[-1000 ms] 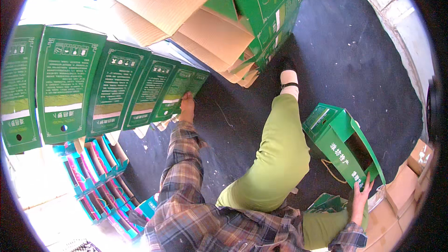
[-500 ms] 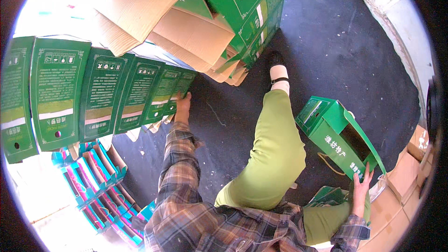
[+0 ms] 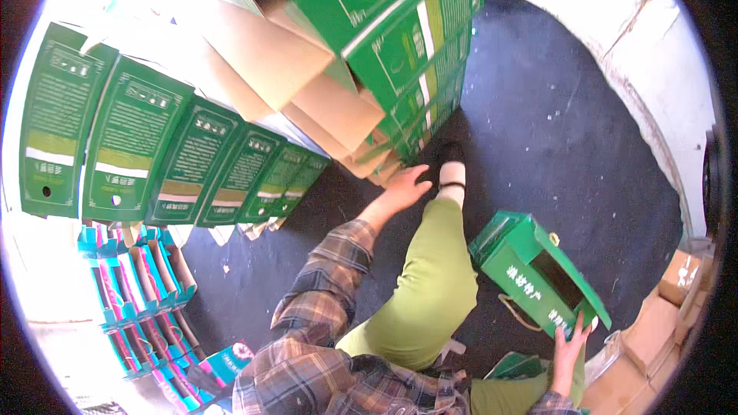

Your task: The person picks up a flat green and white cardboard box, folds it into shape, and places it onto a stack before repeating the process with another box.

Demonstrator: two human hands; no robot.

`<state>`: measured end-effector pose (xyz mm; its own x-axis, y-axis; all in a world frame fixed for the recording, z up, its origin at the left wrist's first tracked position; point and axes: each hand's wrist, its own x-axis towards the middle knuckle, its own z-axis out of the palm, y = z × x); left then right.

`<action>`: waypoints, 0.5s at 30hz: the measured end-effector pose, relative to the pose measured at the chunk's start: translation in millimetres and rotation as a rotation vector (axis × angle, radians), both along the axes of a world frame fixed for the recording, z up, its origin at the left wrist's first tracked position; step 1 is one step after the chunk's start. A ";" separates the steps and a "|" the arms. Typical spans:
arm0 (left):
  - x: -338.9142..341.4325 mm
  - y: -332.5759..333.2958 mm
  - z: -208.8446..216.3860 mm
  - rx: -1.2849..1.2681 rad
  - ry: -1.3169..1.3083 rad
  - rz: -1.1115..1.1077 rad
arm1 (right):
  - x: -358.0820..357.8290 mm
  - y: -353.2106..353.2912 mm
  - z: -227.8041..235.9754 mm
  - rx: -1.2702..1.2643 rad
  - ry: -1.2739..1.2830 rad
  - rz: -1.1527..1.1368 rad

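A green cardboard gift box [image 3: 523, 273] with white lettering, a slot in its top and a cord handle lies tilted beside my right leg. At its near end, my right hand [image 3: 569, 342] grips the box with fingers over the edge. My left hand [image 3: 405, 188] is open and holds nothing, its fingers stretched toward my foot. Just beyond it stands a tall stack of green cartons [image 3: 415, 54] with loose brown flaps [image 3: 338, 111]. Left of that hand is a row of upright green cartons [image 3: 207, 161].
Teal and pink open boxes [image 3: 142, 284] are stacked at the lower left. Brown cartons [image 3: 649, 330] stand at the lower right by the pale wall [image 3: 653, 69]. Flat green card [image 3: 516, 366] lies near my lap. Dark matting [image 3: 553, 123] covers the floor.
My left hand has left the row of upright cartons and moved right, toward the tall stack's foot. My right hand and the gift box have shifted slightly down and left in view.
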<state>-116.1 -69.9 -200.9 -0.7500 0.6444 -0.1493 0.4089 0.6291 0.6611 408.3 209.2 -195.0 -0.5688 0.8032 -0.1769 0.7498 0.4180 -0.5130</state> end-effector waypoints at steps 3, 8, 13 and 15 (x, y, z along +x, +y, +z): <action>-16.9 34.4 2.3 0.027 -0.048 0.023 | 2.9 -1.7 -5.5 -0.058 0.001 -0.032; -39.3 82.8 -13.9 -0.077 -0.070 0.052 | 5.7 -4.3 5.7 -0.084 -0.047 -0.099; -85.8 73.3 -40.4 -0.082 -0.020 0.129 | -15.3 -8.3 12.9 -0.136 0.028 -0.075; -78.8 92.0 -40.8 -0.033 -0.113 0.167 | -4.5 -4.8 12.3 -0.090 -0.014 -0.040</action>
